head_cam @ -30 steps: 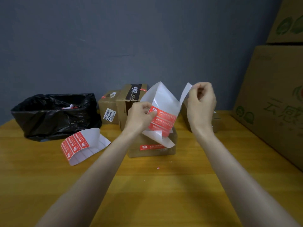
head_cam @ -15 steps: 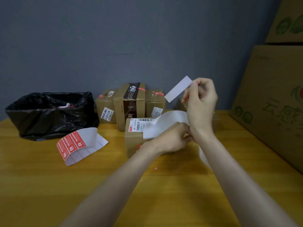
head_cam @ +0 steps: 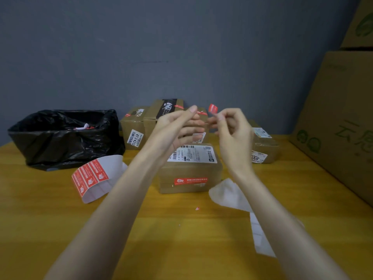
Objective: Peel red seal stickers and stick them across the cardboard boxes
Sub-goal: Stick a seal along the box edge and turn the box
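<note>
Labels: the nearest cardboard box [head_cam: 191,170] is carrying a white shipping label [head_cam: 192,155] with a barcode on its top. The print is too small to read. An applied seal [head_cam: 190,181], red with white characters, is sitting across its front face. Behind it, a rear box [head_cam: 132,126] is showing a white tag reading "47-34312" sideways. Its taller neighbour [head_cam: 167,110] is wearing a black printed band. A side box [head_cam: 264,147] to the right is showing a tag that looks like "400V". Large cartons [head_cam: 339,126] at the far right are bearing green characters and round green marks.

Peeled sticker [head_cam: 213,108]: small, red, one end curling upward. I am pinching it between the thumb and fingertips of my right hand [head_cam: 232,134], holding it in the air above the nearest box. My left hand [head_cam: 175,130] is hovering just beside it, fingers stretched out and loose. I cannot tell whether they are touching the sticker.

Sticker sheet [head_cam: 94,176]: curled, red seals showing, lying on the worktop [head_cam: 60,219] left of my arms, by a black bag [head_cam: 64,138]. Bare white backing paper [head_cam: 230,195] is lying under my right forearm.
</note>
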Demonstrator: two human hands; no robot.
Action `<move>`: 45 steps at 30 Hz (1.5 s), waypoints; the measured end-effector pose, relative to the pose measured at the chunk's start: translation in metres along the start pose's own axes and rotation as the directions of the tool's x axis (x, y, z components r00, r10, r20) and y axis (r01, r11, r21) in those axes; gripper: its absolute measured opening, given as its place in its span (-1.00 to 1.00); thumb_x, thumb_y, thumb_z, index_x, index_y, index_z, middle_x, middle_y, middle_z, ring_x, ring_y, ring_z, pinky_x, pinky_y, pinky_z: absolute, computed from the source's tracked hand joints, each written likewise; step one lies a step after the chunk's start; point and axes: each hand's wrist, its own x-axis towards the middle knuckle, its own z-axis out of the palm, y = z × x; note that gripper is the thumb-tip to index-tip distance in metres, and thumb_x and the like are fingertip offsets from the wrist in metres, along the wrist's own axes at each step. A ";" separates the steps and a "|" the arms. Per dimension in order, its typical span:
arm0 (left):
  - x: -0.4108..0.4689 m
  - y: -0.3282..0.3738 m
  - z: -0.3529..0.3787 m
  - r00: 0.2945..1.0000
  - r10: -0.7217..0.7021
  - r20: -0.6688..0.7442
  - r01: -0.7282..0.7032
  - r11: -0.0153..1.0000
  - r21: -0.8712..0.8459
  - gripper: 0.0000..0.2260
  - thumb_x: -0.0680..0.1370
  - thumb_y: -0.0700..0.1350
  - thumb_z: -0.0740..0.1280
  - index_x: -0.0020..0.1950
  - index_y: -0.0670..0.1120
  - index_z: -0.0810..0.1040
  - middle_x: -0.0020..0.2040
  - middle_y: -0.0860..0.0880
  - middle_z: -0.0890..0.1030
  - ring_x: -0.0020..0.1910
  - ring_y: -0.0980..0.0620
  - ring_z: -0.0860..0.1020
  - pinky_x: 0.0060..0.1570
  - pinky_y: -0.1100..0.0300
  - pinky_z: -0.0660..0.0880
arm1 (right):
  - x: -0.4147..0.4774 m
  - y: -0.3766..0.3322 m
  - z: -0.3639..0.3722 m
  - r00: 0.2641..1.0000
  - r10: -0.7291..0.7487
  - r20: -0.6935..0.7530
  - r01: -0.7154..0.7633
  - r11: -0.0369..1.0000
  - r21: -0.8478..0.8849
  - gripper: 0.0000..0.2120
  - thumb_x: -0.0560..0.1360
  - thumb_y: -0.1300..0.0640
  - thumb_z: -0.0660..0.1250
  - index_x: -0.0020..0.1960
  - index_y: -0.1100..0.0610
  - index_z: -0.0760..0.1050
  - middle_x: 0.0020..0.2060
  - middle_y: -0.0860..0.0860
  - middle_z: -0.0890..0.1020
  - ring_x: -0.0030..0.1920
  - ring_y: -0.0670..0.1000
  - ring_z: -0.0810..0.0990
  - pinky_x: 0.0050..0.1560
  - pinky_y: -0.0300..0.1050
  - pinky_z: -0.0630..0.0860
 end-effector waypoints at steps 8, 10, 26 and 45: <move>0.005 -0.009 -0.019 0.988 0.060 -0.143 -0.031 0.979 0.199 -0.96 0.46 -0.29 0.39 -0.17 -0.18 0.58 -0.19 -0.14 0.65 -0.23 0.02 0.63 -0.14 0.25 0.59 | -0.013 0.017 0.023 0.981 -0.106 0.161 0.128 0.983 -0.132 -0.93 0.50 0.22 0.34 -0.12 0.08 0.51 -0.25 -0.21 0.55 -0.20 -0.25 0.54 -0.15 -0.46 0.41; 0.009 -0.011 -0.022 0.981 0.073 -0.178 -0.027 0.967 0.253 -0.93 0.44 -0.30 0.42 -0.17 -0.16 0.57 -0.22 -0.13 0.65 -0.27 0.04 0.63 -0.18 0.27 0.58 | -0.011 0.018 0.025 0.980 -0.074 0.185 0.096 0.989 -0.115 -0.91 0.47 0.21 0.38 -0.15 0.06 0.50 -0.24 -0.20 0.57 -0.17 -0.22 0.55 -0.12 -0.41 0.45; 0.017 -0.012 -0.041 0.998 0.025 -0.059 0.006 0.881 0.474 -0.89 0.46 -0.28 0.39 -0.18 -0.08 0.62 -0.21 0.05 0.64 -0.25 0.17 0.59 -0.23 0.34 0.56 | 0.026 0.027 0.005 0.919 0.345 0.188 -0.331 0.938 -0.103 -0.89 0.44 0.14 0.42 -0.25 0.00 0.59 -0.27 -0.11 0.64 -0.17 -0.12 0.59 0.00 -0.02 0.58; 0.014 0.000 -0.056 0.972 -0.115 -0.206 0.129 0.990 0.058 -0.81 0.50 -0.34 0.33 0.10 -0.24 0.55 -0.11 -0.20 0.69 -0.10 -0.05 0.68 -0.17 0.24 0.61 | 0.025 0.021 0.002 0.860 0.462 0.216 -0.478 0.878 0.026 -0.96 0.40 0.15 0.46 -0.23 0.07 0.64 -0.27 -0.10 0.66 -0.20 -0.13 0.56 -0.15 -0.16 0.52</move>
